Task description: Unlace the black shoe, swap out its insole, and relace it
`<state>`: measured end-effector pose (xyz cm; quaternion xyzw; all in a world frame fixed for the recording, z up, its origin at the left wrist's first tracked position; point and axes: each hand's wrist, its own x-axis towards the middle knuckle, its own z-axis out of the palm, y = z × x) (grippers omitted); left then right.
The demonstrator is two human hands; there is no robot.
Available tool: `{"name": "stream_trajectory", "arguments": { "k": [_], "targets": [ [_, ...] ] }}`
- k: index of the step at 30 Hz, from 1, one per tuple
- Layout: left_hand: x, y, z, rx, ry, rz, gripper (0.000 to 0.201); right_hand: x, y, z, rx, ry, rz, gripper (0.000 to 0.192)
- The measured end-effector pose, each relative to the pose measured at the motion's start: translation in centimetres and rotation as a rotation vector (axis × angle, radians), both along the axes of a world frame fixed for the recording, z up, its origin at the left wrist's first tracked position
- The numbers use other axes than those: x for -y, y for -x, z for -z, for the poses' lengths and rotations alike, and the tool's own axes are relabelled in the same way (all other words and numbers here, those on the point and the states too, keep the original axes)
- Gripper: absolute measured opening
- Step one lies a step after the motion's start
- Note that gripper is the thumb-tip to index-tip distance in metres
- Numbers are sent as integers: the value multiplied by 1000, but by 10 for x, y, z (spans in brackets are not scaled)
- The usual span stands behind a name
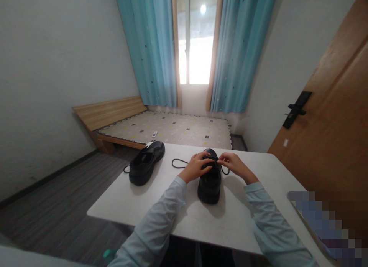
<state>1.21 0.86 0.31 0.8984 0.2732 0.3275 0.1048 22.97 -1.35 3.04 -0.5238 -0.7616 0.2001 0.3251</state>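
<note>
A black shoe (209,191) stands on the white table (241,232) in front of me, heel toward me and toe pointing away. From the left, my left hand (197,166) grips its top, with the fingers reaching across the tongue and lacing area. My right hand (232,163) is at the right side of the lacing, thumb and fingers pinched together on a black shoelace (225,171). Out to the left of the shoe lies a lace loop (178,163). My fingers partly hide the lacing.
Another black shoe (145,163) stands at the table's left edge, its lace hanging over the side. Behind the table is a low bed (178,127) with a small white object (155,134) on it. A wooden door (324,117) is at right; a blurred-out flat object (316,224) lies at the table's right edge.
</note>
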Motion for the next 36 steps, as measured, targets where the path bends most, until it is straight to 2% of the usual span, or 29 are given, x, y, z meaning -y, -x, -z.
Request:
{"name": "stream_trajectory", "arguments": {
  "k": [9, 17, 24, 27, 30, 36],
  "targets": [
    [-1, -5, 3, 0, 75, 6, 31, 10, 9, -4, 87, 59, -17, 39],
    [-1, -7, 3, -26, 81, -16, 31, 11, 15, -3, 153, -28, -27, 22],
    [0, -7, 2, -22, 95, -11, 34, 10, 6, -8, 61, 43, -36, 29],
    [0, -7, 2, -50, 96, -17, 34, 7, -2, -8, 32, 41, -82, 19],
    [0, -7, 2, -56, 100, -22, 33, 4, -4, -5, -4, 8, -65, 11],
    [1, -8, 1, -23, 108, -22, 28, 6, 5, -7, -66, -48, -30, 9]
  ]
}}
